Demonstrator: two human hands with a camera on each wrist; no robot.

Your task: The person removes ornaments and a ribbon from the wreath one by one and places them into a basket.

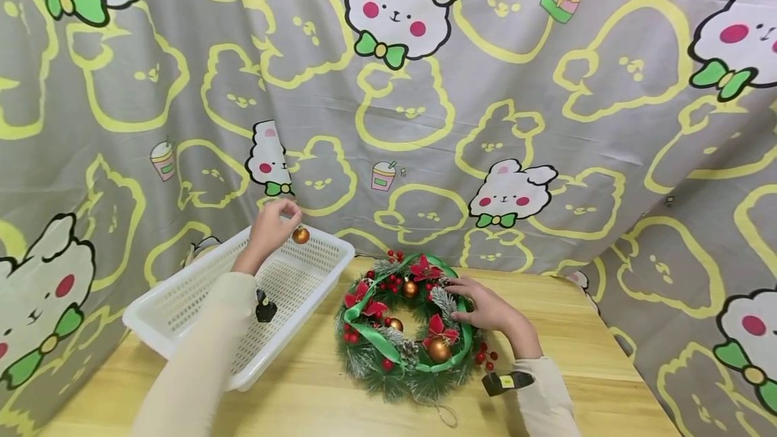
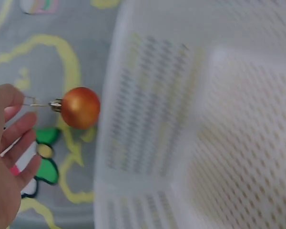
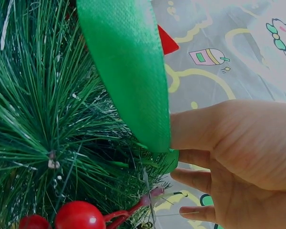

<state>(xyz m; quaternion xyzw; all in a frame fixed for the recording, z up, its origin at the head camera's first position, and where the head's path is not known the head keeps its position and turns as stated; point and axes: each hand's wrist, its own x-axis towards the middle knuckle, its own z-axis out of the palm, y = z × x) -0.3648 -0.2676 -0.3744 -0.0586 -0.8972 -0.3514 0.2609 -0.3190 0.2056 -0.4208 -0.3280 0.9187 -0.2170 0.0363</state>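
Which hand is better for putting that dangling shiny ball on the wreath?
Probably the left hand: it holds the shiny ball. The right hand is at the wreath and could steady it.

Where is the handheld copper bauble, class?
In the head view, the bauble hangs from the left hand, left of the wreath, near the far rim of the basket.

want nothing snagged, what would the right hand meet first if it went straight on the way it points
The right hand would meet the wreath first, probably its green ribbon, though depth there is hard to judge.
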